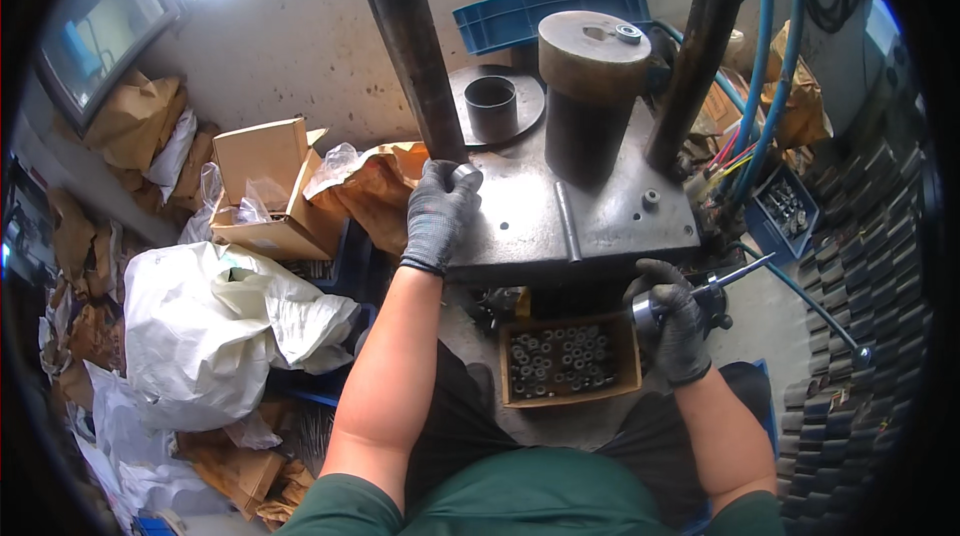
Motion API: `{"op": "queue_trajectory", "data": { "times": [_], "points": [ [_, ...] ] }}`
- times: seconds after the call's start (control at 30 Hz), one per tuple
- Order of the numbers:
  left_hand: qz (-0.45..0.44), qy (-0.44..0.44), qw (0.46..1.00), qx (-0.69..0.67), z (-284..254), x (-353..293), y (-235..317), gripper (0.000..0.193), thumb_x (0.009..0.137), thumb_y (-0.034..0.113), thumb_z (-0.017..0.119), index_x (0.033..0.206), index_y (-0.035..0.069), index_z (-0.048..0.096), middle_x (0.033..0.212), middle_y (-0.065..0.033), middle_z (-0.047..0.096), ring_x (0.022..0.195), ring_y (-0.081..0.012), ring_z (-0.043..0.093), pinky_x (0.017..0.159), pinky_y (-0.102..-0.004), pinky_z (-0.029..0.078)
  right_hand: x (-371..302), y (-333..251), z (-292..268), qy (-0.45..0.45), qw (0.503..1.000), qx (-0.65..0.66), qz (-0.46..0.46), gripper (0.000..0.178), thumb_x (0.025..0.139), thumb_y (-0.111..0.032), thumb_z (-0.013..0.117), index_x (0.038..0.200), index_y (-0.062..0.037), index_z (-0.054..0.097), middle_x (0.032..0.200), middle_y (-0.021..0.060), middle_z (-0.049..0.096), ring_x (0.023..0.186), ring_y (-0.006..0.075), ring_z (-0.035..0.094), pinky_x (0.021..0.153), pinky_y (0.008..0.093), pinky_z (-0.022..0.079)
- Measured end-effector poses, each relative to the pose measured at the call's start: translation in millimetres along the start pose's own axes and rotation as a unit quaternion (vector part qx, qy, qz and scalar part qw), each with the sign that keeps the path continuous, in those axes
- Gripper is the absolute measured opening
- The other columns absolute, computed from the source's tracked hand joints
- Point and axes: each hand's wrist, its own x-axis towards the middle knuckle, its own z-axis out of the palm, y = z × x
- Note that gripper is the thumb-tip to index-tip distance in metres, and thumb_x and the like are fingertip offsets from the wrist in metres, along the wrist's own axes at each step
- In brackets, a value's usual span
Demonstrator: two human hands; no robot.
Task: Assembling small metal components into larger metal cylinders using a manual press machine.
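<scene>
Both my hands wear grey gloves. My left hand (438, 221) is closed at the left edge of the metal press table (520, 206), beside a dark column (410, 46). A small round metal piece (467, 175) sits between its thumb and fingers; its exact kind is unclear. Below the table's right front, my right hand (675, 321) is wrapped round a shiny metal shaft (735, 273) with a thick round end (645, 316). A bearing (628, 33) lies on top of the round steel block (590, 56), next to a hole.
A cardboard box (570, 399) of small metal rings stands below the table. A short tube (492, 108) and a loose rod (567, 221) are on the table. White sacking (200, 336) and an open carton (262, 161) crowd the left; blue hoses (765, 56) hang at right.
</scene>
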Motion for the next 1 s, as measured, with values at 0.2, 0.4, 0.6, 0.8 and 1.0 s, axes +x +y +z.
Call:
{"op": "queue_trajectory", "data": {
  "times": [0.2, 0.4, 0.6, 0.8, 1.0],
  "points": [
    [0.023, 0.002, 0.999, -0.030, -5, -14, 13, 0.017, 0.098, 0.008, 0.067, 0.111, -0.003, 0.062, 0.095, -0.0086, 0.068, 0.080, -0.0148, 0.065, 0.070, -0.0281, 0.054, 0, 4, -2, 0.015, 1.000, 0.004, 0.018, 0.040, 0.091, -0.022, 0.060, 0.126, -0.0037, 0.067, 0.095, 0.0094, 0.072, 0.081, 0.0115, 0.064, 0.073, 0.0244, 0.053],
    [-0.055, 0.029, 0.998, 0.018, -9, -40, 48, 0.024, 0.091, 0.008, 0.067, 0.113, -0.002, 0.062, 0.102, -0.0119, 0.070, 0.090, -0.0186, 0.066, 0.078, -0.0330, 0.055, -1, 5, -6, 0.036, 0.999, 0.000, 0.032, 0.035, 0.094, -0.019, 0.059, 0.124, -0.0031, 0.067, 0.095, 0.0089, 0.072, 0.082, 0.0122, 0.066, 0.074, 0.0254, 0.054],
    [-0.025, 0.026, 0.998, -0.049, -10, -33, 37, 0.019, 0.096, 0.004, 0.069, 0.107, -0.002, 0.055, 0.091, -0.0105, 0.068, 0.077, -0.0147, 0.068, 0.068, -0.0286, 0.058, 2, 7, -5, 0.047, 0.998, -0.009, 0.036, 0.031, 0.095, -0.018, 0.059, 0.122, -0.0034, 0.067, 0.095, 0.0086, 0.073, 0.082, 0.0114, 0.066, 0.073, 0.0245, 0.054],
    [-0.038, 0.028, 0.999, -0.027, -8, -34, 40, 0.021, 0.093, -0.002, 0.066, 0.111, -0.002, 0.055, 0.101, -0.0129, 0.066, 0.078, -0.0147, 0.068, 0.067, -0.0281, 0.058, 5, 10, -6, 0.047, 0.997, 0.023, 0.047, 0.029, 0.097, -0.017, 0.059, 0.121, -0.0039, 0.068, 0.094, 0.0086, 0.074, 0.081, 0.0109, 0.067, 0.072, 0.0242, 0.054],
    [0.290, 0.179, 0.927, 0.158, -1, -45, 31, 0.031, 0.092, 0.004, 0.070, 0.121, -0.001, 0.060, 0.117, -0.0140, 0.061, 0.102, -0.0230, 0.064, 0.086, -0.0376, 0.055, 7, 11, -5, 0.068, 0.996, 0.017, 0.059, 0.030, 0.100, -0.026, 0.066, 0.121, -0.0051, 0.068, 0.094, 0.0085, 0.074, 0.079, 0.0101, 0.066, 0.071, 0.0240, 0.054]
  ]
}}
